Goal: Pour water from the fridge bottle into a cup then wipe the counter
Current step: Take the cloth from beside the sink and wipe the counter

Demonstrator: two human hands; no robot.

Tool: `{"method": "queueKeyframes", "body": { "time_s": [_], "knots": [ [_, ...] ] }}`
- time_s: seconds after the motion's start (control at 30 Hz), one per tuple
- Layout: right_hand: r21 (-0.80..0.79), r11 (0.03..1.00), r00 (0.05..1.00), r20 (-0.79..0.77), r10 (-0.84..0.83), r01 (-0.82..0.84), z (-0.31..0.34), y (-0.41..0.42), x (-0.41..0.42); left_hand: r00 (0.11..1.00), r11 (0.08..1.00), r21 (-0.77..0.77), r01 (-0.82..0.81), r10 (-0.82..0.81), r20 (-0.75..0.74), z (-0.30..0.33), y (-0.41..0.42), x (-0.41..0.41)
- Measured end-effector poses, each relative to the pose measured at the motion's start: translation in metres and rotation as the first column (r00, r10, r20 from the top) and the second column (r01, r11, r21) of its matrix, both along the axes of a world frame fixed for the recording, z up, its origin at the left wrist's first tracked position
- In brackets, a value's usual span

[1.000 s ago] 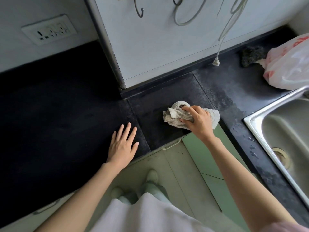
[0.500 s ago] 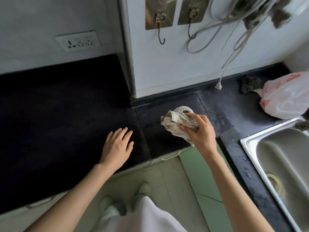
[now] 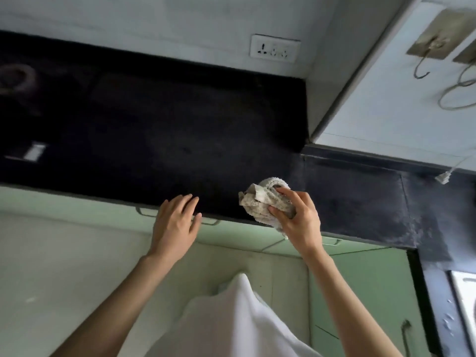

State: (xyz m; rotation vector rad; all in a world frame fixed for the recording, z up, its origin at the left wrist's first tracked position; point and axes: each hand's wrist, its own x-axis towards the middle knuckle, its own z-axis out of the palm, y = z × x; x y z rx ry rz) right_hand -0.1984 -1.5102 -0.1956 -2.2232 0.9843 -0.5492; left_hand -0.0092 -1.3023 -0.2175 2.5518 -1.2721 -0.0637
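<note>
A crumpled grey-white cloth [image 3: 260, 200] is bunched in my right hand [image 3: 298, 220], held just above the front edge of the black counter [image 3: 159, 150]. My left hand [image 3: 176, 225] hovers open with fingers spread over the counter's front edge, to the left of the cloth, holding nothing. No bottle or cup is in view.
A white wall socket [image 3: 274, 48] sits above the counter. A white wall panel [image 3: 401, 106] at the right carries metal hooks [image 3: 422, 70] and a hanging cable [image 3: 456, 99]. Green cabinet doors [image 3: 360, 274] run below the counter. A steel sink corner [image 3: 463, 292] shows at far right.
The view has swung left, so the sink and plastic bag have left the frame. My right hand has lifted the cloth off the counter and carried it leftward; my left hand has come off the counter.
</note>
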Motion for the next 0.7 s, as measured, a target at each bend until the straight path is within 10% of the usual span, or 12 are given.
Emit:
{"method": "queueKeyframes", "body": {
  "time_s": [0.7],
  "knots": [
    [-0.075, 0.699, 0.702, -0.020, 0.712, -0.711, 0.015, 0.329, 0.189, 0.725, 0.725, 0.012, -0.689, 0.688, 0.033, 0.013, 0.405, -0.011]
  ]
}}
